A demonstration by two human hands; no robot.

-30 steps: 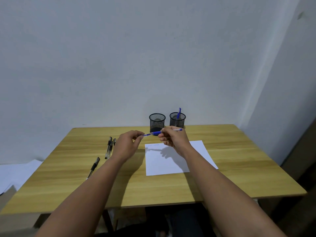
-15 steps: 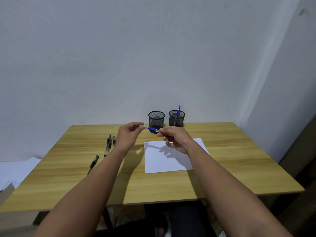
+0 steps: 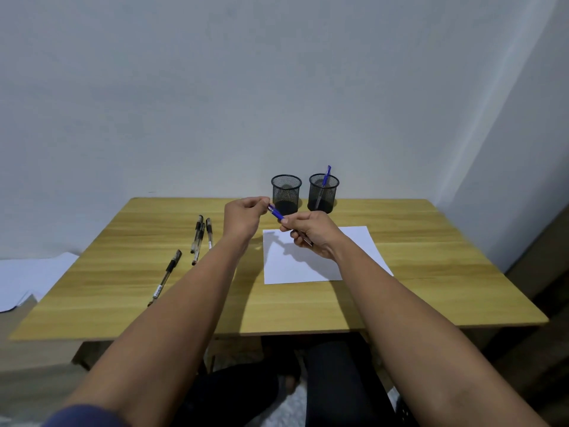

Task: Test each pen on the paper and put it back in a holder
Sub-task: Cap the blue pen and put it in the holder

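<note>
We pinch the blue pen point(image 3: 276, 213) between left hand point(image 3: 244, 217) and right hand point(image 3: 311, 231), probably capping; next, a holder point(image 3: 286, 194) at frame centre.

Wooden table point(image 3: 431, 291), light grain, set against wall. White paper sheet point(image 3: 357, 241) flat right of centre. Two black mesh pen holders point(image 3: 286, 194) point(image 3: 323, 194) upright side by side at far edge, just behind paper; right one holding blue pen point(image 3: 325, 177). Three black pens point(image 3: 201, 235) bunched close together at left; fourth black pen point(image 3: 166, 275) apart, nearer front edge
</note>
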